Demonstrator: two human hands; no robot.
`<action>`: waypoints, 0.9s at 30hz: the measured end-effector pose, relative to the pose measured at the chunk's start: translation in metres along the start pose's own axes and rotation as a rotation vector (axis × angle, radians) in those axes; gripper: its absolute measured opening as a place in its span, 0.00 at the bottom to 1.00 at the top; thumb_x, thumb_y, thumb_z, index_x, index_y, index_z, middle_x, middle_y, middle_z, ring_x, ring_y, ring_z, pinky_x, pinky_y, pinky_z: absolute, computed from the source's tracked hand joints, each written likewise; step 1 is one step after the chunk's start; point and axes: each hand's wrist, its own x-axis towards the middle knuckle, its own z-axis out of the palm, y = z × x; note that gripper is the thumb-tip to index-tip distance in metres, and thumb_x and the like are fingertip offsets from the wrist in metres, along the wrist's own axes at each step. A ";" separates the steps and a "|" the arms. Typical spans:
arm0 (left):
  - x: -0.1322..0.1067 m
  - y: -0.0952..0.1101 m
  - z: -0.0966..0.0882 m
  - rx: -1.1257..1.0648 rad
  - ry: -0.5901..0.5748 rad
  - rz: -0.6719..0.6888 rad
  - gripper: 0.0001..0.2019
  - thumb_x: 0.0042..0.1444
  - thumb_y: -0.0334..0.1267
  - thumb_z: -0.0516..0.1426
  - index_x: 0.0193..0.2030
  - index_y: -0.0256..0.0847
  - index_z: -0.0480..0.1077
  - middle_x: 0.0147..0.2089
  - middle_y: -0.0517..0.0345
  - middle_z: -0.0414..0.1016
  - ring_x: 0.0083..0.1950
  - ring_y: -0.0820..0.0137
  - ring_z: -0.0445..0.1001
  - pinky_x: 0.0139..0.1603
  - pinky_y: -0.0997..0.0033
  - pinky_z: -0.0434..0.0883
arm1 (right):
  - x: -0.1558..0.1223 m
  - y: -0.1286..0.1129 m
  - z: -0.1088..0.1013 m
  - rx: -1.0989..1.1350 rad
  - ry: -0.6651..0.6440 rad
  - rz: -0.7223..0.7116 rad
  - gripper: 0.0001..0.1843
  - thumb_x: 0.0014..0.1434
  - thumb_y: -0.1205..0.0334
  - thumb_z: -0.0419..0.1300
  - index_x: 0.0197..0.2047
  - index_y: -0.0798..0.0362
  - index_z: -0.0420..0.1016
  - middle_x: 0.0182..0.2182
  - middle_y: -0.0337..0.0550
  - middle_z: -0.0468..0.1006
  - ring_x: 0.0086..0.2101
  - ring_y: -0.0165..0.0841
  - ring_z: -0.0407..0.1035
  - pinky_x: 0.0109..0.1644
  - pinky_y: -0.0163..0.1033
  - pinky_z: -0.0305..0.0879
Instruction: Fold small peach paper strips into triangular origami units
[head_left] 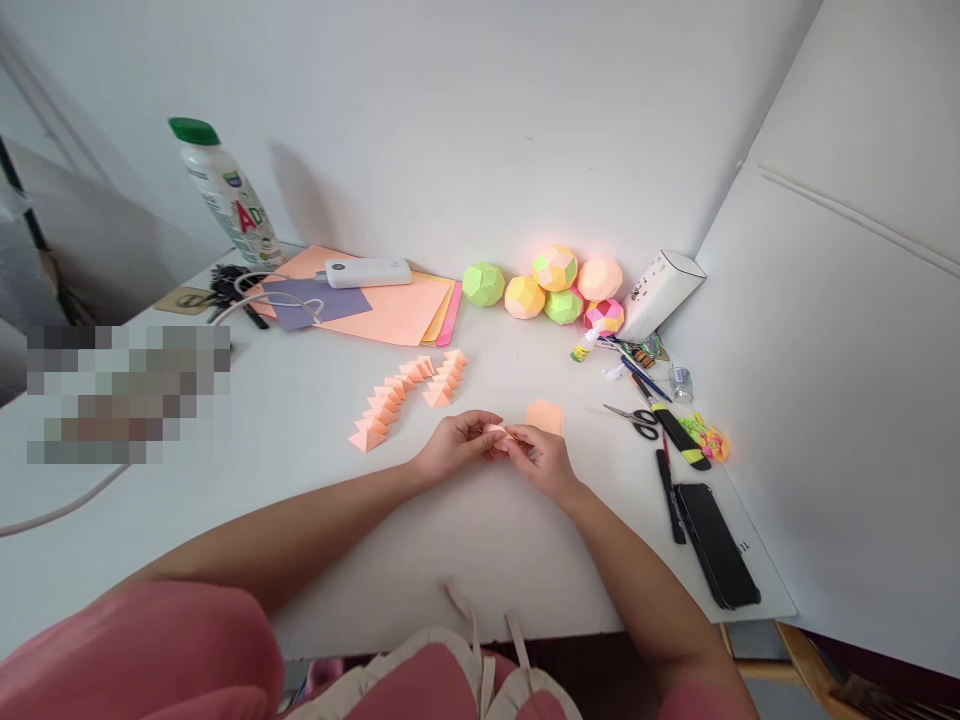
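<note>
My left hand (pixel 459 446) and my right hand (pixel 543 458) meet over the front middle of the table. Between their fingertips they pinch a small piece of peach paper (pixel 498 430), mostly hidden by the fingers. Just behind my right hand lies a flat peach paper sheet (pixel 546 415). To the left of my hands stand two rows of folded peach paper pieces, a longer row (pixel 384 402) and a shorter row (pixel 446 378). Each folded piece looks like a small pointed pyramid.
Faceted paper balls (pixel 525 297) line the wall, beside a white box (pixel 660 292). Scissors (pixel 637 420), a cutter (pixel 681 437) and a phone (pixel 718 545) lie right. Coloured sheets (pixel 390 318) under a power bank (pixel 369 272) and a bottle (pixel 229 195) are back left.
</note>
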 end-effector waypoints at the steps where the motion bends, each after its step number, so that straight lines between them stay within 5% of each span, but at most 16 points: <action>1: 0.000 0.000 0.000 0.001 -0.008 -0.001 0.21 0.49 0.50 0.59 0.44 0.38 0.66 0.33 0.56 0.77 0.37 0.67 0.76 0.40 0.63 0.73 | 0.000 0.000 0.000 0.002 -0.002 -0.006 0.11 0.58 0.58 0.54 0.39 0.51 0.75 0.31 0.43 0.78 0.30 0.33 0.71 0.33 0.35 0.68; 9: -0.002 0.003 0.001 0.115 -0.025 0.011 0.20 0.51 0.51 0.57 0.44 0.39 0.67 0.34 0.56 0.74 0.34 0.68 0.75 0.39 0.63 0.74 | -0.001 0.001 -0.002 -0.021 -0.028 -0.026 0.12 0.59 0.58 0.52 0.37 0.50 0.76 0.30 0.42 0.78 0.30 0.33 0.72 0.35 0.36 0.69; 16: -0.001 0.002 0.000 0.453 0.092 0.248 0.13 0.52 0.49 0.56 0.36 0.42 0.74 0.37 0.56 0.60 0.33 0.73 0.65 0.32 0.70 0.70 | -0.001 0.005 -0.001 -0.077 -0.015 -0.046 0.12 0.59 0.58 0.52 0.35 0.51 0.76 0.28 0.42 0.77 0.27 0.32 0.69 0.31 0.37 0.68; 27: -0.004 0.010 0.000 0.393 0.053 0.152 0.12 0.54 0.45 0.53 0.31 0.38 0.68 0.32 0.57 0.69 0.29 0.74 0.64 0.29 0.73 0.64 | 0.002 -0.002 -0.003 0.184 0.007 0.176 0.09 0.54 0.56 0.58 0.31 0.53 0.72 0.30 0.43 0.78 0.28 0.33 0.73 0.33 0.38 0.71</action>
